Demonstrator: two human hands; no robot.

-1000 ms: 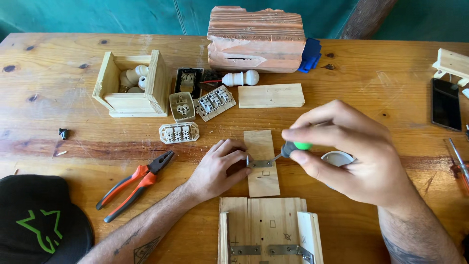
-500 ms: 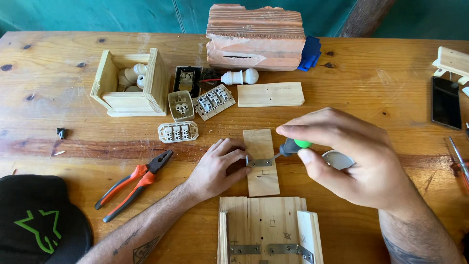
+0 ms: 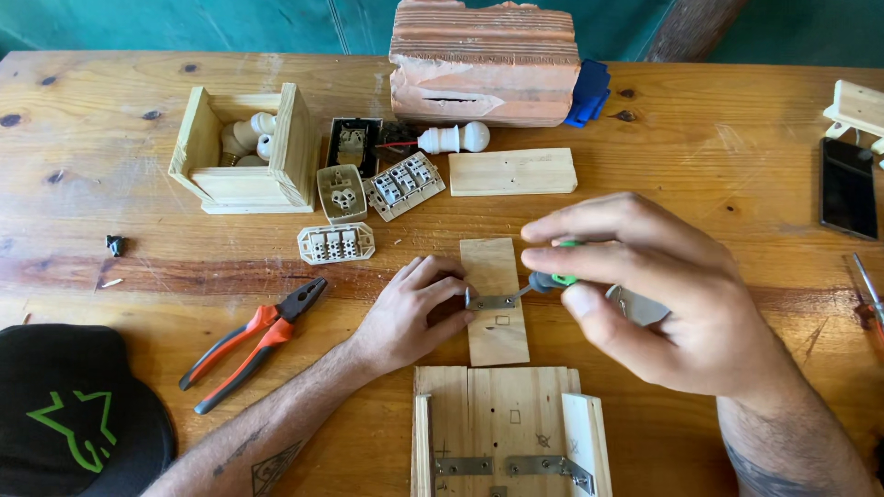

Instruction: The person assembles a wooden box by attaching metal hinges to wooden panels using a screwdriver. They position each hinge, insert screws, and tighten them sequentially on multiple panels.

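Observation:
A small wooden board [image 3: 494,276] lies on the wooden table [image 3: 138,276] in front of me. A metal hinge [image 3: 491,301] rests across it. My left hand [image 3: 414,308] presses on the board's left edge and pins the hinge with its fingertips. My right hand [image 3: 663,290] grips a green-handled screwdriver [image 3: 552,278], its tip set against the hinge. A larger wooden panel [image 3: 502,433] with metal hinges sits nearer to me, below the board.
Orange pliers [image 3: 249,340] lie left of my forearm, a black cap [image 3: 74,423] at the bottom left. Further back stand a wooden box of bulbs [image 3: 244,152], several switch parts [image 3: 336,242], a wood strip [image 3: 511,171], a brick [image 3: 483,64] and a phone [image 3: 847,189] at right.
My right hand has shifted slightly left and turned on the screwdriver. The left hand, board and hinge have stayed in place.

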